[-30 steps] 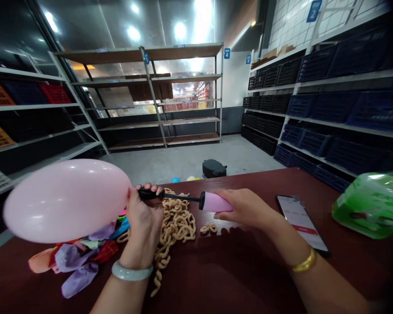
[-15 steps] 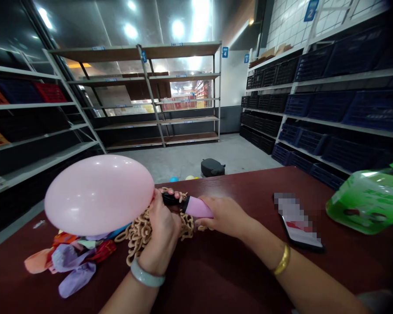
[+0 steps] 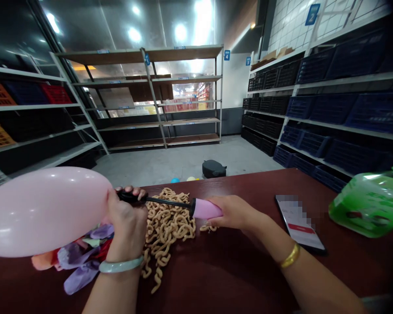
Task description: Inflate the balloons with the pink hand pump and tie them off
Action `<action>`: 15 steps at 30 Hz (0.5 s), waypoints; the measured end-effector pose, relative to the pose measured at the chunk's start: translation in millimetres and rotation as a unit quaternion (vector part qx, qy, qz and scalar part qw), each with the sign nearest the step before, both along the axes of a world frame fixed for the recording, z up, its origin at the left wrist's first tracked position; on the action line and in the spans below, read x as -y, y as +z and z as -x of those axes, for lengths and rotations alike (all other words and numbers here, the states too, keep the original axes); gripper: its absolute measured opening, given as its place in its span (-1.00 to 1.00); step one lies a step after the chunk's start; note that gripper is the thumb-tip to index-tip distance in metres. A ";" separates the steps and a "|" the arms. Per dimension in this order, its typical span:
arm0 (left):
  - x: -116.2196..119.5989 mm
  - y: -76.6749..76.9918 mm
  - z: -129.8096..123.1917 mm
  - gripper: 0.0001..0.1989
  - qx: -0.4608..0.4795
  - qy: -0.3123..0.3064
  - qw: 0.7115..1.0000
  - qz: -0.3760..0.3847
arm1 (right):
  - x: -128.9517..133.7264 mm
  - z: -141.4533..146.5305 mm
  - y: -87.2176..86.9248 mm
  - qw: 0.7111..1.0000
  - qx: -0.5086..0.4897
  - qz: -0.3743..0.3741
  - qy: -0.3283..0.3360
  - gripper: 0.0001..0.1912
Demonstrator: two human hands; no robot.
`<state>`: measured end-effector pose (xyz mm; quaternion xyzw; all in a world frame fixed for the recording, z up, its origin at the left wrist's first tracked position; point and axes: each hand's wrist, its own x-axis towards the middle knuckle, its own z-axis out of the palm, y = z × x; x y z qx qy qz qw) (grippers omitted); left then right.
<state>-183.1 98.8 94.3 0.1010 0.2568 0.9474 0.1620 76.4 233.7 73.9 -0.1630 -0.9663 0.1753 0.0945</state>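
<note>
A large inflated pink balloon sits at the left, its neck end at my left hand. That hand is closed round the black handle of a hand pump, fingers wrapped over it. My right hand grips the pump's pink barrel. Between the hands a thin black rod stretches across. Under it lies a heap of tan twisted cords or sticks. Uninflated balloons in purple, orange and red lie below the big balloon, partly hidden by it.
On the dark red table, a phone and a green liquid jug stand at the right. Beyond are a dark bag on the floor, shelving and racks of blue crates.
My left hand has moved left with the handle and balloon, drawing the rod out of the barrel. The right hand has shifted slightly right. More of the tan heap shows.
</note>
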 end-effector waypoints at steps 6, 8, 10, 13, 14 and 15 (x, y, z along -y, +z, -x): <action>-12.8 -4.4 -22.9 -0.77 -0.016 -0.041 0.999 -0.019 | -12.7 -19.6 14.5 0.999 -0.026 -0.026 -0.016 -0.53; -16.8 -7.3 -29.3 -0.77 -0.024 -0.045 0.998 -0.023 | -15.3 -22.6 15.5 0.999 -0.024 -0.038 -0.020 -0.52; -20.1 -10.9 -34.9 -0.77 -0.028 -0.054 0.998 -0.027 | -15.7 -23.1 14.8 0.998 -0.026 -0.053 -0.025 -0.51; -25.2 -17.3 -45.8 -0.79 -0.029 -0.081 0.996 -0.021 | -12.8 -20.8 12.6 0.997 -0.032 -0.065 -0.033 -0.48; -27.1 -19.6 -50.6 -0.79 -0.031 -0.090 0.995 -0.017 | -11.2 -19.7 11.9 0.997 -0.033 -0.065 -0.034 -0.47; -29.0 -21.9 -56.0 -0.78 -0.035 -0.099 0.994 -0.014 | -9.4 -18.4 11.3 0.997 -0.031 -0.065 -0.036 -0.47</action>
